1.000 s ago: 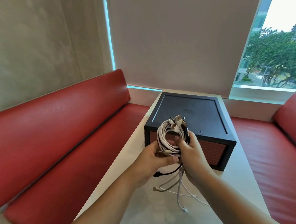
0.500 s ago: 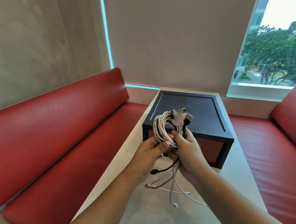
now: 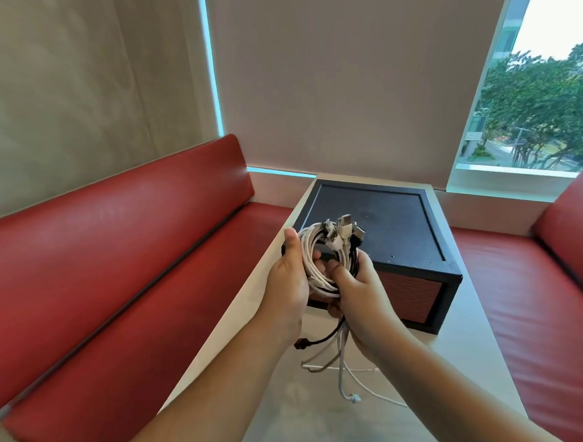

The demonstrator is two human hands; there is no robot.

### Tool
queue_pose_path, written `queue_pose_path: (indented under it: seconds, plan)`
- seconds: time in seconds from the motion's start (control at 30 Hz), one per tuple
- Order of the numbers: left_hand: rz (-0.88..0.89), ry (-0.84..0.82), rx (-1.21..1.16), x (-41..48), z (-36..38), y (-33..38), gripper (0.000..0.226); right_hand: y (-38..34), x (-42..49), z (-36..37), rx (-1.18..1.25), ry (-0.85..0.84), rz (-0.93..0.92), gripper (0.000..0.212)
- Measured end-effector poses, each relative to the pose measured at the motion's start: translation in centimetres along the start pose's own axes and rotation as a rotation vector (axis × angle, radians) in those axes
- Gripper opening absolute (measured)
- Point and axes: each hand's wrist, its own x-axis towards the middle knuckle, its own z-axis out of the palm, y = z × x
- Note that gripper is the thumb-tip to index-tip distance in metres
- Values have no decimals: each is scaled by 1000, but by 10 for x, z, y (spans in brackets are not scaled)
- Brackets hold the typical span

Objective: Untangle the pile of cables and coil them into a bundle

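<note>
A coil of white and black cables (image 3: 314, 262) is held upright in front of me, above the table. My left hand (image 3: 288, 281) grips the coil's left side, thumb up along its outer edge. My right hand (image 3: 361, 291) grips its right and lower side, thumb hooked through the loop. Several USB plugs (image 3: 343, 230) stick up from the top of the coil. Loose cable ends (image 3: 341, 367) hang below my hands, a black plug and white plugs dangling just above the table.
A black box with a reddish slatted front (image 3: 386, 246) stands on the pale narrow table (image 3: 459, 357) right behind the coil. Red benches run along the left (image 3: 116, 263) and right (image 3: 540, 292). A window (image 3: 540, 106) lies beyond.
My left hand has slid up the coil's left side, its thumb now on the outer edge. The coil has risen slightly and the hanging ends have shortened.
</note>
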Motion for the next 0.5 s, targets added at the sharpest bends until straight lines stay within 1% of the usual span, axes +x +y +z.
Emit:
queue_pose_path:
  seconds: [0.1, 0.17, 0.27, 0.33, 0.43, 0.5]
  plan:
    - [-11, 31, 22, 4, -4, 6, 59, 2, -1, 3, -68, -3, -11, 24]
    - [-58, 19, -2, 5, -6, 11, 55, 1, -3, 4, -94, -11, -18, 24]
    - [-158, -66, -83, 5, -10, 18, 50, 0, -4, 3, -147, -20, -32, 24]
    - [-216, -114, -77, 4, -12, 23, 44, 2, -4, 1, -199, -20, -48, 24]
    - [-269, -128, -41, 8, -14, 24, 36, 7, -2, -2, -333, -21, -116, 22]
    - [-300, -163, -69, 12, -15, 22, 37, 8, -2, -3, -406, -38, -157, 22]
